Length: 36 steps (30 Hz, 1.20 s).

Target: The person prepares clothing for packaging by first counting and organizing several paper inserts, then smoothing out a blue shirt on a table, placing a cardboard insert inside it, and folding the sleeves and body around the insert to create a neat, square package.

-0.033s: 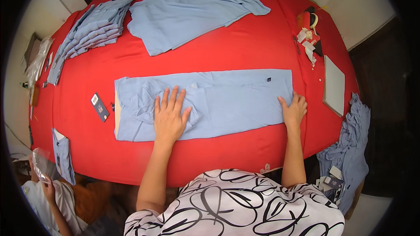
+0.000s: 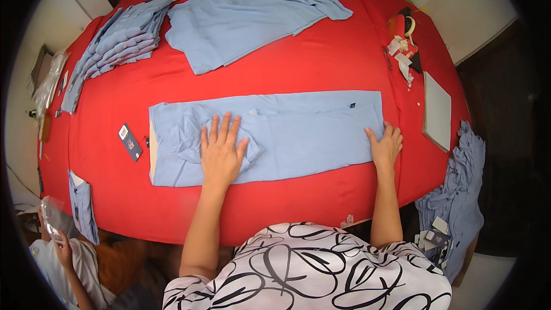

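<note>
A light blue folded shirt (image 2: 310, 132) lies lengthwise across the red-covered table in front of me. A cream strip (image 2: 152, 161) shows along its left end, and a small dark label sits near its upper right. Wrinkled cloth bunches on its left half. My left hand (image 2: 221, 158) lies flat on those wrinkles, fingers spread and pointing away from me. At the shirt's right end is my right hand (image 2: 385, 146), its thumb on the cloth and its fingers apart from the thumb along the edge. A dark hang tag (image 2: 130, 142) rests beside the left end.
Stacked folded shirts (image 2: 123, 40) lie far left, beside a spread blue shirt (image 2: 247, 23). At right are a tape dispenser (image 2: 408, 26), paper scraps and a white board (image 2: 437, 112). Blue garments (image 2: 456, 195) hang lower right. Another person (image 2: 69, 270) holds a clear bag (image 2: 53, 218) lower left.
</note>
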Each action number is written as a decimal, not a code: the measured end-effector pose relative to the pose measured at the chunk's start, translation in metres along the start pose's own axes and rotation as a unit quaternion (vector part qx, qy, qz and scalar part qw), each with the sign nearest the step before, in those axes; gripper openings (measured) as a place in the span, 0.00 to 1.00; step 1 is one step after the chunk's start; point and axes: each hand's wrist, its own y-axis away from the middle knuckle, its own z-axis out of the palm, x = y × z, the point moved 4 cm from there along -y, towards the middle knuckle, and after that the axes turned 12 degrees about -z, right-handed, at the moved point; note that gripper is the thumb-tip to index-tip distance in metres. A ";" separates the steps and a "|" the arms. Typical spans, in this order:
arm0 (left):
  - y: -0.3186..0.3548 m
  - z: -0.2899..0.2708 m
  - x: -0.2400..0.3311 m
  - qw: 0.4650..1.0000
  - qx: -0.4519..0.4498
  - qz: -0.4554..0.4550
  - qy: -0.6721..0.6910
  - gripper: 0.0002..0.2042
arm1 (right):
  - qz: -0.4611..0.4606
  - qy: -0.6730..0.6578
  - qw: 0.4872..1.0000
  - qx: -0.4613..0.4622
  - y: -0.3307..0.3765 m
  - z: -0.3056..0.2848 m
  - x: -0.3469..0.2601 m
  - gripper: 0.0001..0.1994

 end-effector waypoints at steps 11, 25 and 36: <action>-0.002 0.005 -0.007 0.999 0.009 -0.036 0.008 0.28 | -0.075 -0.395 0.914 -0.051 -0.019 -0.047 -0.083 0.20; 0.004 -0.041 0.009 0.990 0.080 -0.037 0.109 0.21 | -0.147 -0.299 0.937 -0.104 0.005 0.000 -0.116 0.16; 0.003 -0.021 0.118 0.882 -0.140 -0.092 0.441 0.38 | -0.048 -0.753 0.609 -0.242 0.025 -0.019 -0.152 0.18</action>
